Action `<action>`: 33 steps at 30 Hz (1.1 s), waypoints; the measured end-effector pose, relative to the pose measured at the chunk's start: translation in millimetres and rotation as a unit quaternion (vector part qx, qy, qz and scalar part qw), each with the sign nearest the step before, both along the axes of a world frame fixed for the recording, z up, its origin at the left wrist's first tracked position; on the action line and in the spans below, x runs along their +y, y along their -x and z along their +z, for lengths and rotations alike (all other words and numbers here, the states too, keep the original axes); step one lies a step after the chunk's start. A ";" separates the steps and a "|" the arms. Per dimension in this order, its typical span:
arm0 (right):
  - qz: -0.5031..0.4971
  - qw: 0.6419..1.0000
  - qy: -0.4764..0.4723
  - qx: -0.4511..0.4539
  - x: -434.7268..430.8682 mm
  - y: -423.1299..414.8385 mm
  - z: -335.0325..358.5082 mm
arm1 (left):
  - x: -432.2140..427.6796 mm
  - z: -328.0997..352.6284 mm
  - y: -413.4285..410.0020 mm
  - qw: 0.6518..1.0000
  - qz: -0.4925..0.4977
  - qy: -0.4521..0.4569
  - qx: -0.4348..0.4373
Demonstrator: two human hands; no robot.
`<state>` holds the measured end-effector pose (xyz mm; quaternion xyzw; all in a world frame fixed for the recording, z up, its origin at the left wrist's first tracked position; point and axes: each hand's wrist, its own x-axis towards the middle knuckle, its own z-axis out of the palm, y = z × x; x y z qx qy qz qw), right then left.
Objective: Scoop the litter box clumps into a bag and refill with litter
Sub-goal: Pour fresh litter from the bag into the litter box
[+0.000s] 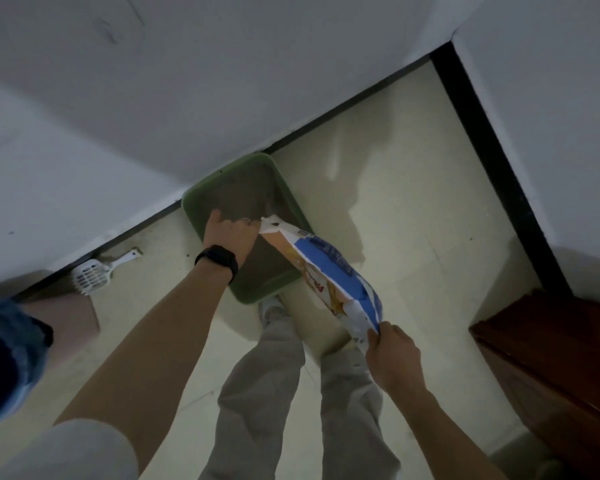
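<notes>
A green litter box (193,202) with grey-brown litter inside sits on the floor against the wall. Over its right half I hold a blue, white and orange litter bag (329,268), tilted with its open mouth down toward the box. My left hand (231,235) grips the bag's mouth end above the litter. My right hand (392,355) pinches the bag's raised bottom corner. A white slotted scoop (96,273) lies on the floor left of the box, by the wall.
A blue bag (7,355) with a dark opening sits at the far left edge. A brown wooden door or cabinet (551,368) stands at the right. My grey-trousered legs (267,375) and a shoe stand just in front of the box. Black skirting lines the walls.
</notes>
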<state>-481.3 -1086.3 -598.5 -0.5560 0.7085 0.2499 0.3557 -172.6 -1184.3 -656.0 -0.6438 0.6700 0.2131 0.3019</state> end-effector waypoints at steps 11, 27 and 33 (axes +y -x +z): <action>0.060 0.998 -0.011 -0.026 -11.5 -21.2 -2.9 | 42.3 7.5 -36.4 0.996 0.081 -0.015 -0.032; 0.115 0.991 -0.058 0.044 33.9 29.9 8.5 | 102.3 2.6 15.2 0.994 0.082 -0.073 0.028; 0.096 0.992 -0.052 0.064 39.4 57.8 8.2 | 93.7 6.6 44.8 0.994 0.059 -0.078 0.045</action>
